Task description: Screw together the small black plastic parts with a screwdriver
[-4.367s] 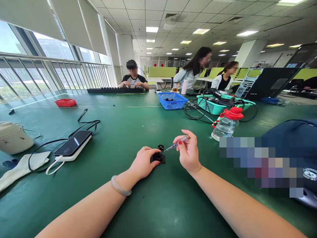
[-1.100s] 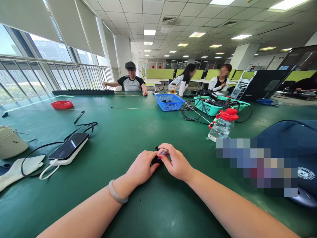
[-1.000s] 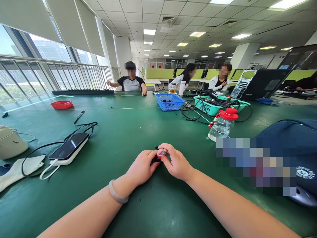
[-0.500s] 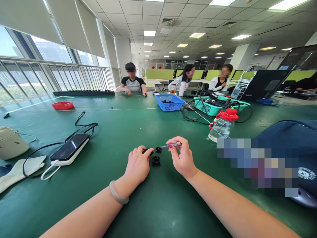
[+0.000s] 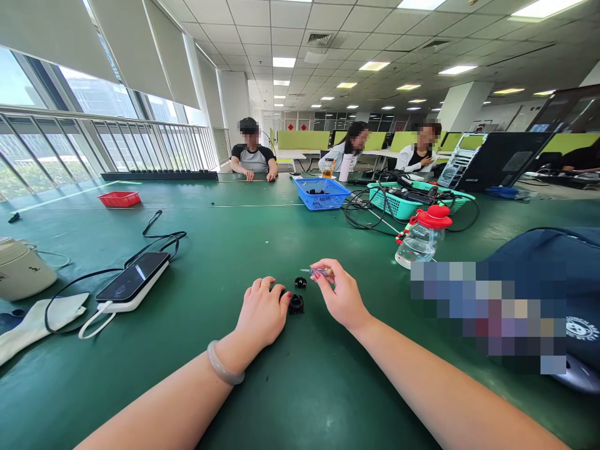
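Note:
My right hand holds a small screwdriver with a clear purplish handle, its thin tip pointing left above the green table. Just below that tip lies a small round black part. A squarer black part with a round opening rests nearer to me, right beside the thumb of my left hand. The left fingers are curled and close together over the table; whatever may be under them is hidden.
A red-lidded bottle and a dark blue bag stand right. Farther back are a blue basket, a teal basket with cables, and a red tray. A phone lies left. Three people sit across.
The screwdriver tip has pulled back up and left, away from the round part. My left thumb has dropped toward the square part, and the dark piece at its fingertips is out of sight.

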Action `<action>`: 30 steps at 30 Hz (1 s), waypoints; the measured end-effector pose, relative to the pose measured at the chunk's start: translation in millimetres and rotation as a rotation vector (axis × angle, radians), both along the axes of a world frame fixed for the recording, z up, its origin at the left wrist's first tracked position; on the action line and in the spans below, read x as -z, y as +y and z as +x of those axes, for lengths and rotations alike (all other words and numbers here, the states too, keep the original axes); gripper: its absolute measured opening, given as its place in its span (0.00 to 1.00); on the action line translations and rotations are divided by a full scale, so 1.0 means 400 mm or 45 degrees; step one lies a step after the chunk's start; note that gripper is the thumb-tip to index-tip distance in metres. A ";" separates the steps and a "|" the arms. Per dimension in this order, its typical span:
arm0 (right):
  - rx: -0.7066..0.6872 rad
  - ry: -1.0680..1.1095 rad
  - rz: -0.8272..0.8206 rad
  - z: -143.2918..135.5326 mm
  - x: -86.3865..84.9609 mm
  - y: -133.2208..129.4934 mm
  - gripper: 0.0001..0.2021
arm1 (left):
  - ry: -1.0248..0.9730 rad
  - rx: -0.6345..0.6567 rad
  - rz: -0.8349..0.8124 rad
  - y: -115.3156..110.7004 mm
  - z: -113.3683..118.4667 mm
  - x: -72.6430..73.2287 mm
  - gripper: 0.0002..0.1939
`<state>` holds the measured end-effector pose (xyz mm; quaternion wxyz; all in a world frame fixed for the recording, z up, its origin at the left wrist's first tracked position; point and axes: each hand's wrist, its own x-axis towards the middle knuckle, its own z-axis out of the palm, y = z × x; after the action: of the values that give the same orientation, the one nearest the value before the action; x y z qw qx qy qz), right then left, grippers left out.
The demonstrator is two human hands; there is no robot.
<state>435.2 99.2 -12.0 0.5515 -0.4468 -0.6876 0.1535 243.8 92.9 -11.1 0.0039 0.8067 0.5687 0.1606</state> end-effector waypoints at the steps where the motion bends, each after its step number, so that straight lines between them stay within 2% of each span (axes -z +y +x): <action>1: -0.005 0.011 -0.011 0.000 0.001 0.000 0.06 | -0.033 0.058 0.017 0.001 0.000 0.002 0.20; 6: -0.026 0.066 -0.040 0.002 0.002 0.001 0.07 | -0.162 0.392 0.008 0.003 -0.001 0.009 0.21; 10: -0.052 0.083 -0.049 0.002 0.003 -0.001 0.07 | -0.121 0.483 -0.053 0.001 0.000 0.004 0.18; 14: -0.036 0.085 -0.039 0.001 0.005 -0.001 0.07 | -0.117 0.472 -0.075 0.002 0.001 0.000 0.15; 21: 0.030 0.076 -0.032 0.006 0.003 0.000 0.08 | -0.159 0.364 -0.071 0.004 0.000 0.004 0.15; 30: 0.060 0.092 -0.027 0.005 -0.002 -0.005 0.07 | -0.211 0.328 -0.080 0.004 -0.001 0.000 0.10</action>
<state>437.4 97.4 -11.3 0.5746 -0.4629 -0.6548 0.1637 243.4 94.4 -11.3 0.0965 0.8565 0.4629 0.2068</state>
